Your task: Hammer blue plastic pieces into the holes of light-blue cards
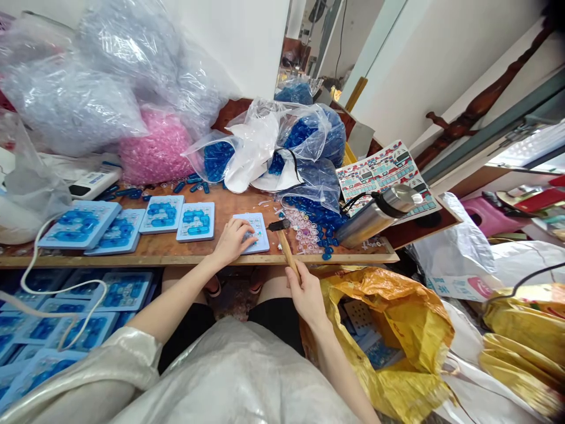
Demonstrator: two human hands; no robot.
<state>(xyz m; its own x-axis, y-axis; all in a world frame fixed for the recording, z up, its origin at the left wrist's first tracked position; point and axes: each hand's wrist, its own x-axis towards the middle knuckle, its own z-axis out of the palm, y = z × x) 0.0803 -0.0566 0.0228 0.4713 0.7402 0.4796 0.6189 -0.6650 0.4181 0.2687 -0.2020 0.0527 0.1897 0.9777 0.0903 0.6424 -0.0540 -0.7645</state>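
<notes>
My left hand (231,242) presses down on a pale blue plastic card (252,232) lying near the front edge of the wooden table top (154,258), its fingers over the card's blue beads. My right hand (308,294) grips the wooden handle of a small hammer (286,251). The hammer's dark metal head (278,225) is up beside the card, not touching it. Loose blue beads (326,238) and small clear-and-pink pieces (300,231) are scattered just right of the hammer.
Several blue bead cards (162,214) lie on the table, with more (123,291) below it. Bags of blue beads (309,132) and pink beads (154,150) crowd the back. A steel flask (375,218) lies on a printed sheet (384,176). A yellow sack (379,330) sits at lower right.
</notes>
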